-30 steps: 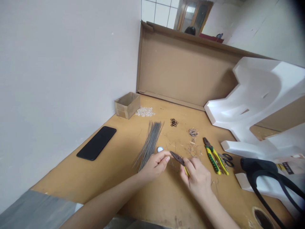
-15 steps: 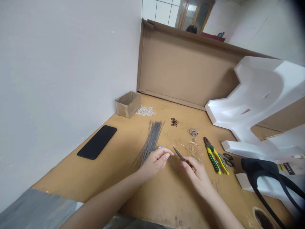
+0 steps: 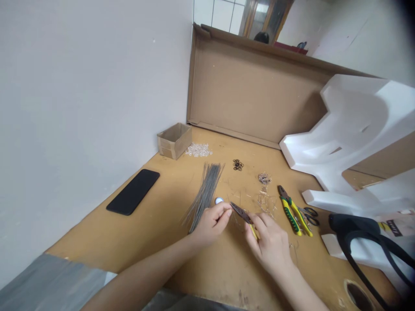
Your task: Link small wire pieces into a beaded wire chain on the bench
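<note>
Right hand (image 3: 270,244) gripping small pliers (image 3: 242,213), nose now returning to left hand's (image 3: 212,222) pinched fingertips beside wire bundle (image 3: 204,196).

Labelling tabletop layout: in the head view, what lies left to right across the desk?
black phone → small cardboard box → bundle of grey wires → black rings → green-yellow pliers → scissors → white foam block
</note>
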`<state>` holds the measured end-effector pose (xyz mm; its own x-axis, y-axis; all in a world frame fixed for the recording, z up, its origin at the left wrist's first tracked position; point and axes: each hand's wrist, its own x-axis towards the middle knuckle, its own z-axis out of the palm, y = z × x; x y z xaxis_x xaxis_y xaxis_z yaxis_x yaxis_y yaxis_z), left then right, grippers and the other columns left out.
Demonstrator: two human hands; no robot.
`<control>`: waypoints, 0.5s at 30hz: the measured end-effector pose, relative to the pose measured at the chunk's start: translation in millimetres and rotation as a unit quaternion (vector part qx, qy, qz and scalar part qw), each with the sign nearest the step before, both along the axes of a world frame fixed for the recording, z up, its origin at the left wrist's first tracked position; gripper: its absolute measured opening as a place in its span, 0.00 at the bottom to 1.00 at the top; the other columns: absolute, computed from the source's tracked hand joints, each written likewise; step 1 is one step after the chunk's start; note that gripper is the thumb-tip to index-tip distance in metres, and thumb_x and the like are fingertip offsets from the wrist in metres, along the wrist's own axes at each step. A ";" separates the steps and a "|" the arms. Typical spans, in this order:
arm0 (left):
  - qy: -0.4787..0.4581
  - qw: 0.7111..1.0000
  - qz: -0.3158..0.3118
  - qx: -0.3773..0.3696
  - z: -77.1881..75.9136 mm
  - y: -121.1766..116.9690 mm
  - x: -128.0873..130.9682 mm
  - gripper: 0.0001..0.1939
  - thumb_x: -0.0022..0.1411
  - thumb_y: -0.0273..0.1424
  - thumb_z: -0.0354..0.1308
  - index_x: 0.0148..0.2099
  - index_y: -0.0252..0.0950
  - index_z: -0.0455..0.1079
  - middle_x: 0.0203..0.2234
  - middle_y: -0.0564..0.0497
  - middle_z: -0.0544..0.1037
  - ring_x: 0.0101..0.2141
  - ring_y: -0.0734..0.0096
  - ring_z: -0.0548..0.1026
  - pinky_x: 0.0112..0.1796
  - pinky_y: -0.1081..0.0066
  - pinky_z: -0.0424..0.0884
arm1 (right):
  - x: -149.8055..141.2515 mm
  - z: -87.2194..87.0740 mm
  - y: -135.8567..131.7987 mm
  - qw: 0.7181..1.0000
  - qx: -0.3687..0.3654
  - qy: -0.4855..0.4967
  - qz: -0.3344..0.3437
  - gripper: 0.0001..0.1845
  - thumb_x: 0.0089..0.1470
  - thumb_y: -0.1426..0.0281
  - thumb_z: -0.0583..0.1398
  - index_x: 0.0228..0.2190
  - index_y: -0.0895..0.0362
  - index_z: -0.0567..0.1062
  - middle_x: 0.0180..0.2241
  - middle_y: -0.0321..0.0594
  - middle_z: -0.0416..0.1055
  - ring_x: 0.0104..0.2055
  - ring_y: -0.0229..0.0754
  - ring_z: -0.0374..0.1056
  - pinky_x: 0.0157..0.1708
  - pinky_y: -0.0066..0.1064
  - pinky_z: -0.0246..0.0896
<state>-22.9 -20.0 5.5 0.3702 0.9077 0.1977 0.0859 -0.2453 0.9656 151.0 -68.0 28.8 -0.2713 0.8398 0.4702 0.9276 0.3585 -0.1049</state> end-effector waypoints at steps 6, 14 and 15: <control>0.014 0.999 0.029 0.027 -0.1 -1.1 -0.2 0.12 0.61 0.36 0.45 0.33 0.35 0.65 0.14 0.61 0.49 0.16 0.80 0.50 0.20 0.76 0.47 | -3.7 -0.8 -0.6 0.999 0.029 -0.030 -0.010 0.12 0.55 0.68 0.52 0.37 0.58 0.73 0.27 0.41 0.70 0.28 0.40 0.66 0.27 0.27 0.57; 0.019 0.999 0.038 0.024 -1.7 -1.6 0.3 0.11 0.61 0.35 0.45 0.29 0.36 0.61 0.13 0.61 0.49 0.16 0.81 0.49 0.20 0.76 0.46 | -2.9 -3.6 -1.9 0.998 0.037 -0.042 -0.020 0.11 0.54 0.68 0.53 0.37 0.58 0.73 0.29 0.42 0.71 0.30 0.41 0.67 0.29 0.28 0.57; 0.021 0.999 0.039 0.027 -2.4 -1.8 0.5 0.11 0.61 0.35 0.45 0.29 0.36 0.61 0.13 0.61 0.49 0.16 0.81 0.49 0.20 0.76 0.46 | -2.5 -4.5 -2.1 0.998 0.038 -0.042 -0.018 0.11 0.54 0.69 0.53 0.37 0.58 0.73 0.29 0.42 0.72 0.30 0.41 0.67 0.29 0.28 0.57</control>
<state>-22.5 -21.8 3.1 0.3071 0.9226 0.2334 0.1462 -0.2881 0.9464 148.5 -70.0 24.3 -0.2825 0.8130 0.5092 0.9444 0.3287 -0.0008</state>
